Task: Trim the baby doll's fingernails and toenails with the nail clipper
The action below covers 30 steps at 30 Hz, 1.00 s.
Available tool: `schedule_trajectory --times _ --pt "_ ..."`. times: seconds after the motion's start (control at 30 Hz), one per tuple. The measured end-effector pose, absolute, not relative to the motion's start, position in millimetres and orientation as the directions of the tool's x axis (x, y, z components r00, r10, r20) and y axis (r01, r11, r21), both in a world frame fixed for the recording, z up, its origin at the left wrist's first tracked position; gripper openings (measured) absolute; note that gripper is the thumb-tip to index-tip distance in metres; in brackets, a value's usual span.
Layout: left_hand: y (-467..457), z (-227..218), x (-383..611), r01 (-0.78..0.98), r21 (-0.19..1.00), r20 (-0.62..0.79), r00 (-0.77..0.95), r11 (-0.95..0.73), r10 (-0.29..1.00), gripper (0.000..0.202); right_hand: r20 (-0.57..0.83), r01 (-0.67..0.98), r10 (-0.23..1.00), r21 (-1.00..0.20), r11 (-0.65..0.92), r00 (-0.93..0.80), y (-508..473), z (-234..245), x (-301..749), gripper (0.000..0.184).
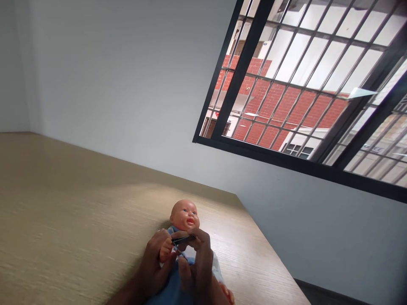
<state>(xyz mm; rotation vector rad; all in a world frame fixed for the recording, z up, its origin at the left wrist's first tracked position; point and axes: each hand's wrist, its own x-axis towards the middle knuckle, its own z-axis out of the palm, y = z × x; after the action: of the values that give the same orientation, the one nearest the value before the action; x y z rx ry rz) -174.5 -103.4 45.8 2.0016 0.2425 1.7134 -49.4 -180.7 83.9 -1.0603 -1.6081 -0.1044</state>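
Observation:
A plastic baby doll (pixel 185 215) in blue clothes lies on its back on the wooden table (pixel 79 212). My left hand (pixel 152 271) is closed around the doll's small arm (pixel 165 250), holding it up. My right hand (pixel 200 264) pinches a small metal nail clipper (pixel 183 240) right at the doll's hand. The doll's lower body is mostly hidden under my hands.
The table's right edge (pixel 270 250) runs diagonally toward the lower right, with dark floor beyond it. A grey wall stands behind the table. A barred window (pixel 302 84) with a black frame looks out on a red brick building.

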Motion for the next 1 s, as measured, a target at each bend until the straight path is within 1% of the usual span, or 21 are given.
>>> schedule_trajectory --times 0.1,0.17,0.23,0.33,0.5,0.6,0.73,0.87,1.0 --pt "-104.4 49.4 -174.1 -0.195 0.522 0.846 0.242 -0.831 0.475 0.028 0.843 0.714 0.536 -0.405 0.571 0.05 -179.4 88.5 -52.4 0.035" --pt "-104.7 50.1 -173.4 -0.195 0.54 0.836 0.24 -0.819 0.494 0.031 0.854 0.759 0.518 -0.372 0.535 0.053 -177.8 93.1 -54.9 0.027" --pt "-105.0 50.5 -173.0 -0.194 0.551 0.829 0.237 -0.812 0.506 0.034 0.871 0.778 0.489 -0.332 0.533 0.037 -176.7 98.6 -57.0 0.023" --pt "-105.9 52.7 -173.2 -0.196 0.556 0.826 0.233 -0.807 0.513 0.039 0.879 0.755 0.477 -0.308 0.578 -0.008 -177.1 106.6 -58.8 0.024" --pt "-106.7 57.4 -174.5 -0.221 0.534 0.841 0.236 -0.816 0.487 0.039 0.862 0.765 0.506 -0.304 0.567 -0.033 -177.9 108.1 -58.3 0.024" --pt "-106.3 56.7 -174.6 -0.22 0.532 0.841 0.247 -0.817 0.481 0.038 0.862 0.746 0.506 -0.321 0.583 -0.025 -175.4 103.7 -57.9 0.026" --pt "-105.8 54.8 -174.2 -0.2 0.558 0.823 0.262 -0.806 0.504 0.038 0.858 0.749 0.513 -0.331 0.575 -0.014 -174.5 105.1 -59.4 0.028" --pt "-104.9 53.6 -173.6 -0.198 0.562 0.819 0.264 -0.803 0.509 0.038 0.868 0.783 0.496 -0.299 0.545 -0.014 -176.5 111.6 -61.3 0.022" --pt "-102.3 47.8 -172.2 -0.241 0.583 0.804 0.309 -0.776 0.509 0.035 0.883 0.74 0.47 -0.303 0.6 -0.019 -177.7 112.4 -61.2 0.02"
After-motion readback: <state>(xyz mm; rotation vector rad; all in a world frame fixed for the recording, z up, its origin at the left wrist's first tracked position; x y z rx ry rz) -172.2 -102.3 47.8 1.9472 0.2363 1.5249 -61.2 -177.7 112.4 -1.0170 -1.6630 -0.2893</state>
